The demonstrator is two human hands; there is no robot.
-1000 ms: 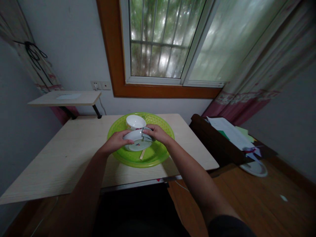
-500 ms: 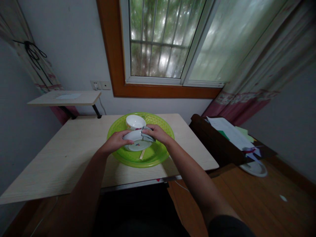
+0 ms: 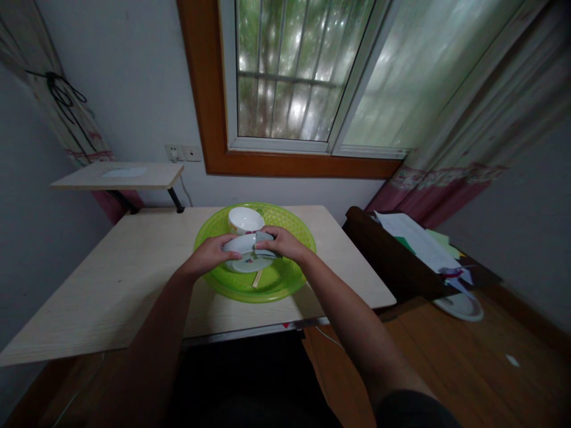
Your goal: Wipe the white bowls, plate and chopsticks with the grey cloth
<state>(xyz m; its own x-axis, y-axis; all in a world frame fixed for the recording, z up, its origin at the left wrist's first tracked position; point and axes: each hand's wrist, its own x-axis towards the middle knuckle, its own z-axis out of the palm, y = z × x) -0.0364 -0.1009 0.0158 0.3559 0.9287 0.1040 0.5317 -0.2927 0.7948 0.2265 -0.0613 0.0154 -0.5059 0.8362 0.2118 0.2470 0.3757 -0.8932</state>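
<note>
A white plate [image 3: 243, 264] with a small printed motif is held tilted above a round green plastic basket [image 3: 285, 288]. My left hand [image 3: 213, 255] grips its left edge, thumb over the inner face. At the right edge, my right hand [image 3: 280, 241] is closed on a thin grey cloth [image 3: 266, 252] lying over the plate's rim. Just behind the plate, a white bowl [image 3: 245, 219] with a coloured pattern stands in the basket. Pale chopsticks [image 3: 257, 278] poke out from under the plate, their other ends hidden.
The basket rests on a light wooden table [image 3: 147, 261]. A small raised shelf [image 3: 120, 176] stands at the table's back left. To the right, a dark brown cabinet [image 3: 388, 255] carries papers [image 3: 417, 241]. A window [image 3: 307, 77] is in the wall behind.
My right hand has shifted slightly on the grey cloth along the plate's right rim. The plate, bowl and basket stay nearly where they were.
</note>
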